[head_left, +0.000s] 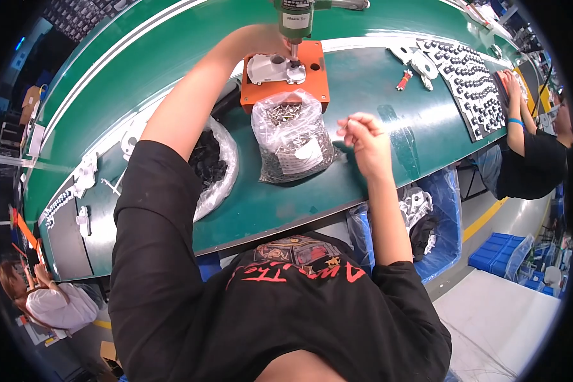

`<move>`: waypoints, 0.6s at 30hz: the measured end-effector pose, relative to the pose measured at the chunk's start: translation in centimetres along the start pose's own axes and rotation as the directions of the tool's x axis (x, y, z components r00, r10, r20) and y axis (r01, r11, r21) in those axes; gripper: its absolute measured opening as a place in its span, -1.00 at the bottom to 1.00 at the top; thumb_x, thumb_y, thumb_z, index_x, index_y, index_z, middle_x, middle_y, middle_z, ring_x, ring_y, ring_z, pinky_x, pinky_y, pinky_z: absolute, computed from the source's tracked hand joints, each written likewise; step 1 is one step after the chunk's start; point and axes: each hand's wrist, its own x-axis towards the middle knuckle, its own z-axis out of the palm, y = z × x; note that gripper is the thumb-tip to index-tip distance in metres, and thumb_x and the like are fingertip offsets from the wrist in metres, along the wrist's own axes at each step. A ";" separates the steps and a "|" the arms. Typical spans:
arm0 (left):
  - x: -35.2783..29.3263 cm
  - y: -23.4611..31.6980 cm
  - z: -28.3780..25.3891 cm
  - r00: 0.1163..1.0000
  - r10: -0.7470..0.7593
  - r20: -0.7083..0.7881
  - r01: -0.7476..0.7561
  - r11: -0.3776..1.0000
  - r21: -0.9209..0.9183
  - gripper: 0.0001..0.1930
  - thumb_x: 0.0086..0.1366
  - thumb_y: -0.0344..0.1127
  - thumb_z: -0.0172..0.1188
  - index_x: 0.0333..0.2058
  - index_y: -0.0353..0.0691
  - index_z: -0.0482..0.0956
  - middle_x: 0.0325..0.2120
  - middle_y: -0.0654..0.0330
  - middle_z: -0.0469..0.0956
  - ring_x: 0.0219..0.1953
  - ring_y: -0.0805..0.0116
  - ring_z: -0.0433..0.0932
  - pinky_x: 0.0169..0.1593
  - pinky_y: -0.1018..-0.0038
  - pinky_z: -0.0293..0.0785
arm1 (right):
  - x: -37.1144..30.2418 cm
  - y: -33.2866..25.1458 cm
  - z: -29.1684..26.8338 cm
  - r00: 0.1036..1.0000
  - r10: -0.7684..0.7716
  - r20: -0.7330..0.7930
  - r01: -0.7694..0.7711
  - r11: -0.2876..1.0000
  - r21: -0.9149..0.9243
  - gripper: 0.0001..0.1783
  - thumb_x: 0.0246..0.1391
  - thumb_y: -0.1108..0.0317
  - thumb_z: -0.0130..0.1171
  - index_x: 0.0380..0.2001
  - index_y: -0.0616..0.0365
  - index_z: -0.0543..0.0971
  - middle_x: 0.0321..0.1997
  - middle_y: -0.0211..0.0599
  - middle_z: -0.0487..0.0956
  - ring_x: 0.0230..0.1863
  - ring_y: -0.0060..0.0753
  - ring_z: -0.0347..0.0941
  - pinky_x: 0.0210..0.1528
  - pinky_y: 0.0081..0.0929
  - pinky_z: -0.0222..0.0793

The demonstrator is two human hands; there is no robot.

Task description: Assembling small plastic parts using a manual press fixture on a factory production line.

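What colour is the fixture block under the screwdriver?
The fixture block is orange, best seen in head view.

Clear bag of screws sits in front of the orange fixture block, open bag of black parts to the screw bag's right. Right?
Wrong side: the head view shows the open bag of black parts to the left of the clear bag of screws.

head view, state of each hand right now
Left hand: blurred beside the driver; grip can't be told.
Right hand: partly curled; can't tell if it holds anything.
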 end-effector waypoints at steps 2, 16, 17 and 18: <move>-0.7 -0.2 0.3 0.997 0.049 -0.057 -0.051 0.997 -0.049 -0.71 -0.01 -0.26 0.23 -0.27 -0.19 0.53 -0.50 0.19 0.51 -0.45 0.40 0.47 -0.37 0.45 0.38 | 1.7 -1.4 0.8 0.999 -0.033 -0.042 0.030 0.997 -0.076 -0.87 0.05 0.53 0.05 -0.29 0.26 0.49 -0.28 -0.12 0.57 -0.36 -0.46 0.48 -0.37 -0.61 0.32; -10.0 -0.6 7.1 0.828 0.283 -0.483 -0.195 0.955 0.225 -0.68 0.12 -0.24 0.08 -0.24 -0.38 0.46 -0.22 -0.06 0.46 -0.11 -0.01 0.42 0.09 0.25 0.28 | 14.3 -0.1 5.9 0.943 -0.258 0.211 0.328 0.608 -0.723 -0.78 -0.10 0.33 0.19 -0.38 0.24 0.60 -0.43 -0.16 0.59 -0.38 -0.38 0.52 -0.27 -0.53 0.40; -9.7 -0.8 7.1 0.784 0.379 -0.491 -0.198 0.903 0.382 -0.71 0.13 -0.24 0.08 -0.29 -0.37 0.48 -0.26 -0.03 0.45 -0.12 0.02 0.42 0.09 0.25 0.27 | 14.3 0.0 6.1 0.942 -0.255 0.218 0.331 0.606 -0.723 -0.78 -0.10 0.33 0.19 -0.38 0.24 0.60 -0.43 -0.16 0.59 -0.38 -0.38 0.52 -0.27 -0.53 0.40; -9.7 -1.0 6.9 0.783 0.375 -0.496 -0.193 0.905 0.379 -0.71 0.13 -0.24 0.08 -0.29 -0.37 0.48 -0.26 -0.03 0.45 -0.12 0.02 0.42 0.09 0.25 0.27 | 14.2 0.2 6.3 0.937 -0.262 0.230 0.343 0.570 -0.746 -0.78 -0.09 0.36 0.20 -0.37 0.28 0.58 -0.44 -0.21 0.56 -0.39 -0.46 0.48 -0.28 -0.55 0.37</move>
